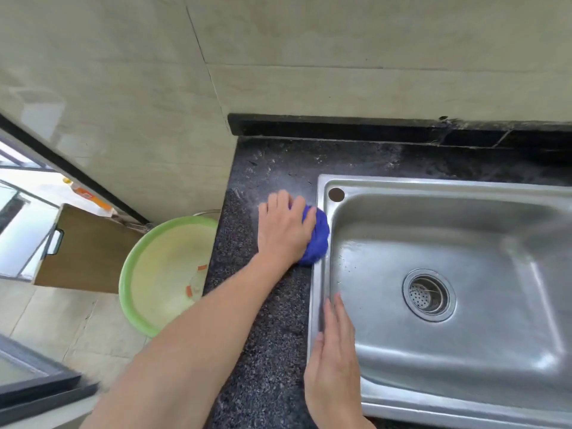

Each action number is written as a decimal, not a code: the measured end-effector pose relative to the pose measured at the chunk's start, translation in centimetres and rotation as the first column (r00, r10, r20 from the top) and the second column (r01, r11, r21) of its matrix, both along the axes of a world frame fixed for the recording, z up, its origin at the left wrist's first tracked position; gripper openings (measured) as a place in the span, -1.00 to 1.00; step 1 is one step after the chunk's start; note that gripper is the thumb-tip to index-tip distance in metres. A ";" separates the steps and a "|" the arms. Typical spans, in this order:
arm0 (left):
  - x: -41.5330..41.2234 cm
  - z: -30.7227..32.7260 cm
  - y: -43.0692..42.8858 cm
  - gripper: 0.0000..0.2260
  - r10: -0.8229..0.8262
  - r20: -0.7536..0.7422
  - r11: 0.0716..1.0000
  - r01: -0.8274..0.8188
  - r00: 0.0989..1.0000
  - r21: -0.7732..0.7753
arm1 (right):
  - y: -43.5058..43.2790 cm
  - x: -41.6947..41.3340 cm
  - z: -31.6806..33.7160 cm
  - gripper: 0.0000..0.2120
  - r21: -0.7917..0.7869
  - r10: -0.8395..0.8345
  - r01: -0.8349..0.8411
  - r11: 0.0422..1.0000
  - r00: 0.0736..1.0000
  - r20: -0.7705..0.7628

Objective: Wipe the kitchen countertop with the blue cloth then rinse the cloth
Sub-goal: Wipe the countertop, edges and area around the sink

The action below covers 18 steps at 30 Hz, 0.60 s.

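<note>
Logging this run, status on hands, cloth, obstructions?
Left hand pressing blue cloth on the countertop, beside the sink rim. Right hand flat, open, on the sink's left edge. No tap visible. Nothing blocking the countertop.

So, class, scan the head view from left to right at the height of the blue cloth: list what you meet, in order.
Wooden board with a handle → green basin → speckled countertop → left hand → blue cloth → steel sink.
</note>
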<state>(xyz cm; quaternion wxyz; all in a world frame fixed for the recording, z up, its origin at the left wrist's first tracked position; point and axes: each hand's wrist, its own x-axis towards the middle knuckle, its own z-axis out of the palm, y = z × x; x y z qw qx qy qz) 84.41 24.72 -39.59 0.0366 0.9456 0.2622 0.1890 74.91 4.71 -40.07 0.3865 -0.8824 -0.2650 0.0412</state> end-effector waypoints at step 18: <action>0.2 0.2 0.5 -0.70 -0.389 -0.004 0.921 0.388 0.921 -0.043 | -0.9 1.6 -1.3 -0.47 -0.202 0.122 -0.097 0.975 0.985 0.118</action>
